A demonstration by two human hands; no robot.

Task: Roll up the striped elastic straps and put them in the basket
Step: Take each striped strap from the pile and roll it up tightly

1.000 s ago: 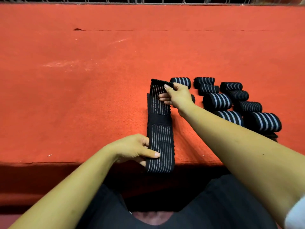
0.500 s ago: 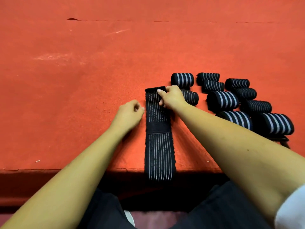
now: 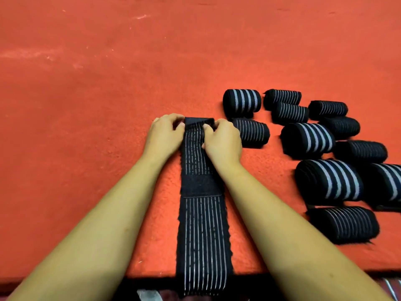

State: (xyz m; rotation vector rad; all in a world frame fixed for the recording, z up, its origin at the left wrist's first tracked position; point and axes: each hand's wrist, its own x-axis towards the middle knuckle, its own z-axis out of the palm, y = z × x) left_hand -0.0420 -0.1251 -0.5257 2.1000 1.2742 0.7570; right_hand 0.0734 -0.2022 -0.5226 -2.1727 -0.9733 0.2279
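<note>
A black elastic strap with thin white stripes [image 3: 202, 231] lies flat on the red surface, running from my hands toward me and hanging over the near edge. Its far end is folded over into a first small turn. My left hand [image 3: 165, 134] pinches that folded end at its left side and my right hand [image 3: 221, 140] pinches it at its right side, thumbs on top. A plain black patch crosses the strap at mid-length. No basket is in view.
Several rolled black striped straps [image 3: 308, 137] lie in a cluster to the right of my hands, the nearest roll [image 3: 252, 131] almost touching my right hand. The red felt surface [image 3: 86, 105] stretches left and far. Its near edge drops off below my forearms.
My left hand moved from the strap's near part up to its far end, joining my right hand. The far end is now folded over between both hands. The camera tilted closer.
</note>
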